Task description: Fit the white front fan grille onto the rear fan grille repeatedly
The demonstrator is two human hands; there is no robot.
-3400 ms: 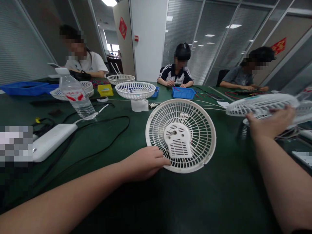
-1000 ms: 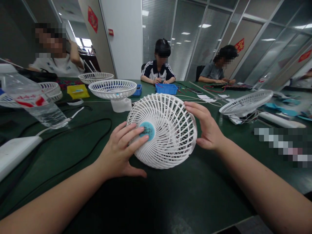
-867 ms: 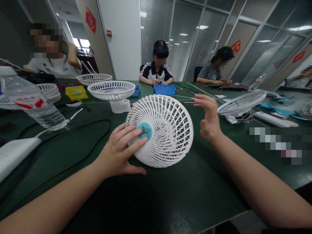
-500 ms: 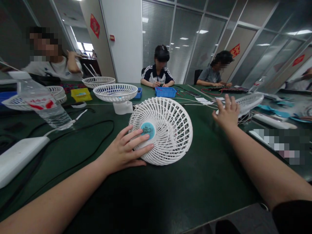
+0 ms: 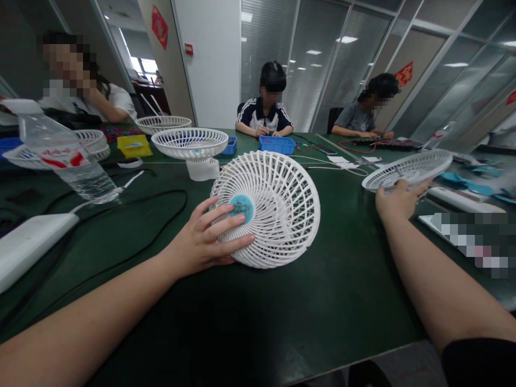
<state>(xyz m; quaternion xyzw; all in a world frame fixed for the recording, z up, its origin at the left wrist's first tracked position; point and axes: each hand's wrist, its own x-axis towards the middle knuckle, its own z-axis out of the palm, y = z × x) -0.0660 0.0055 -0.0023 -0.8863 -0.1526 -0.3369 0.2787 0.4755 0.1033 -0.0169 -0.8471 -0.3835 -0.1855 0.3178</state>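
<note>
A round white fan guard [image 5: 282, 209] with spiral ribs and a light blue disc at its hub tilts toward me above the green table [image 5: 258, 322]. My left hand [image 5: 209, 231] holds it by the left side, fingers spread over the ribs and disc, the thumb mostly hidden. Off to the right, a second white fan guard [image 5: 419, 164] is tilted up from the table, and my right hand [image 5: 397, 201] has its near edge gripped. Some of the right fingers are hidden by the guard or blurred.
At left are a water bottle [image 5: 70, 156], a white power strip [image 5: 36, 242] and black cables. A white guard on a stand [image 5: 189, 141], a yellow tray [image 5: 135, 145] and a blue bin [image 5: 277, 144] lie beyond. Several people sit around the table.
My right hand has closed on the right-hand guard, which is now lifted and tilted more. My left hand keeps its hold. The camera view has shifted slightly.
</note>
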